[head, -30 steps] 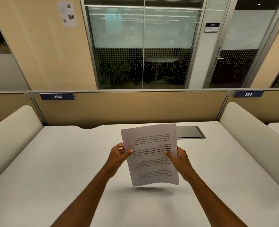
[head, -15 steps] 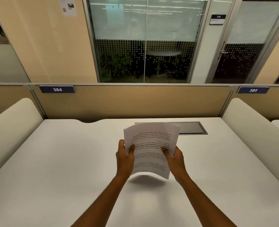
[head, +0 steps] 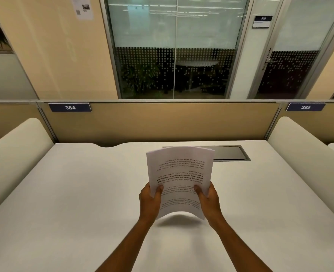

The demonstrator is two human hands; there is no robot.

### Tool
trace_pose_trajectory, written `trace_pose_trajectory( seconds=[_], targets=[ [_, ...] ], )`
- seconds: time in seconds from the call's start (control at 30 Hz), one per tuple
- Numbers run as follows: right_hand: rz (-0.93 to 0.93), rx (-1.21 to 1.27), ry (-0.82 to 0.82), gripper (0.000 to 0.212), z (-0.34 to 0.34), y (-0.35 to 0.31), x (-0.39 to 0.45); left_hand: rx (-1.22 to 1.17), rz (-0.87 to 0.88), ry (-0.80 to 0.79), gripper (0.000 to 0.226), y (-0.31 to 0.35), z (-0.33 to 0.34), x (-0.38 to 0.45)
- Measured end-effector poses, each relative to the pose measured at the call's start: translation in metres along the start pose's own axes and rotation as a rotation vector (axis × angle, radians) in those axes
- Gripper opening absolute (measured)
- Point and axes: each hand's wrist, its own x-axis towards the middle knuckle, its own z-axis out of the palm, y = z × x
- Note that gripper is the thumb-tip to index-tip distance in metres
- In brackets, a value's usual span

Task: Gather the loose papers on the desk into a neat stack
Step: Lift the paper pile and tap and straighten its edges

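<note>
Now gripped lower, near the bottom corners: left hand point(head: 149, 201) and right hand point(head: 209, 201) both closed on papers point(head: 179, 173), raised above the counter point(head: 74, 193) centre, bowed, top toward 12 o'clock. Probably squaring edges; nothing loose visible.

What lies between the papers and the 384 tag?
Only bare desk and plain divider between papers and 384 tag, head view.

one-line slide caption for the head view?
Both hands hold a bowed stack of papers above the white desk.
</note>
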Motion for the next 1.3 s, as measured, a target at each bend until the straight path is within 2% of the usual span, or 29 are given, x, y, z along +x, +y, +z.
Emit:
trace_pose_trajectory(
  seconds=[0.27,0.53,0.83,0.97,1.1,1.2,1.3],
  targets=[
    [0.063,0.051,0.012,0.032,0.003,0.029,-0.012,-0.007,-0.042,-0.021,0.024,-0.02,0.002,-0.017],
    [0.022,0.015,-0.06,0.027,-0.013,0.003,0.004,0.114,0.028,-0.107,0.021,0.001,-0.013,0.012],
    [-0.048,0.19,-0.061,0.03,-0.053,-0.052,0.036,0.554,0.266,-0.397,0.018,0.072,-0.044,0.075],
    [-0.044,0.052,-0.137,0.017,-0.07,-0.059,0.047,0.769,0.333,-0.511,0.021,0.096,-0.048,0.091],
    [-0.081,-0.169,-0.206,0.017,-0.069,-0.064,0.048,1.012,0.412,-0.575,0.01,0.116,-0.039,0.095],
    [-0.109,-0.243,-0.281,0.021,-0.057,-0.066,0.046,1.116,0.436,-0.623,0.016,0.121,-0.026,0.092],
    [-0.122,-0.254,-0.318,0.015,-0.046,-0.071,0.04,1.143,0.466,-0.662,0.021,0.122,-0.016,0.089]
  ],
)
